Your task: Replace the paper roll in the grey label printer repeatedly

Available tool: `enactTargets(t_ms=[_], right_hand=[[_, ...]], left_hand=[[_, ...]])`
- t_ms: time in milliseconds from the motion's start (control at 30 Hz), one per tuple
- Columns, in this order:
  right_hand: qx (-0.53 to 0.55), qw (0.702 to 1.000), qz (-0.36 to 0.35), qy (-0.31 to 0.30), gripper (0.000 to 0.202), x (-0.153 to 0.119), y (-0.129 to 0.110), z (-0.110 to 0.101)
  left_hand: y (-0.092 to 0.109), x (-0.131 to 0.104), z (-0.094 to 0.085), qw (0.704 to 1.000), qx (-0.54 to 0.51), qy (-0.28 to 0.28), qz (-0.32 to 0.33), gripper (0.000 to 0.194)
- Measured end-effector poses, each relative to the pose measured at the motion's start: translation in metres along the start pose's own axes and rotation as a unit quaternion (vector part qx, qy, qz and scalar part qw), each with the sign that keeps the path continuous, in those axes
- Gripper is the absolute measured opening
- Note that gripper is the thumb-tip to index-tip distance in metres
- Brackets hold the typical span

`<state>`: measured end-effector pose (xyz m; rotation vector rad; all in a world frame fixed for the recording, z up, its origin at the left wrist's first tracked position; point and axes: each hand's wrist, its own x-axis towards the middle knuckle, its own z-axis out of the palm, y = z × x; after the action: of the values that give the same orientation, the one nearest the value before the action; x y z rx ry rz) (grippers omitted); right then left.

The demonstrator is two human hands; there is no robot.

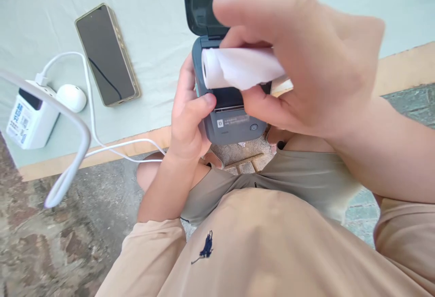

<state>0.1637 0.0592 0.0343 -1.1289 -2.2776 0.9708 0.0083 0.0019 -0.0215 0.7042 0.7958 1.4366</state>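
Note:
A small dark grey label printer (234, 131) is held near the table's front edge, its black lid (204, 4) swung up at the far side. My left hand (190, 115) grips the printer's left side, thumb on the near rim of the paper bay. Above that bay lies a white paper roll (238, 65), its left end facing the printer's left wall. My right hand (306, 56) is closed around the right part of the roll, fingers behind and thumb in front. The roll's right end is hidden by this hand. Whether the roll touches the bay floor I cannot tell.
A smartphone (107, 56) lies on the pale cloth-covered table (152, 7) to the left. Beside it are a white power block (34, 115), a white rounded object (71, 98) and a white cable (90, 93). Another thicker white cable (79, 127) crosses the left foreground.

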Motion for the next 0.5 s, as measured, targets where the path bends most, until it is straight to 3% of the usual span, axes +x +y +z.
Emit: enactTargets(t_ms=[167, 300, 433, 500], right_hand=[[-0.224, 0.963, -0.132, 0.078, 0.046, -0.006, 0.008, 0.003], [-0.217, 0.946, -0.212, 0.117, 0.017, -0.007, 0.023, 0.009], [-0.188, 0.920, -0.273, 0.210, 0.014, -0.008, 0.027, 0.015], [-0.207, 0.901, -0.321, 0.204, 0.009, -0.011, 0.026, 0.016]], left_hand=[[-0.003, -0.002, -0.002, 1.000, 0.001, 0.005, -0.008, 0.034], [-0.004, -0.002, -0.002, 1.000, 0.020, -0.007, -0.001, 0.036], [-0.002, 0.000, -0.001, 1.000, 0.019, -0.002, 0.007, 0.046], [-0.002, 0.001, -0.004, 1.000, 0.030, -0.006, 0.002, 0.050]])
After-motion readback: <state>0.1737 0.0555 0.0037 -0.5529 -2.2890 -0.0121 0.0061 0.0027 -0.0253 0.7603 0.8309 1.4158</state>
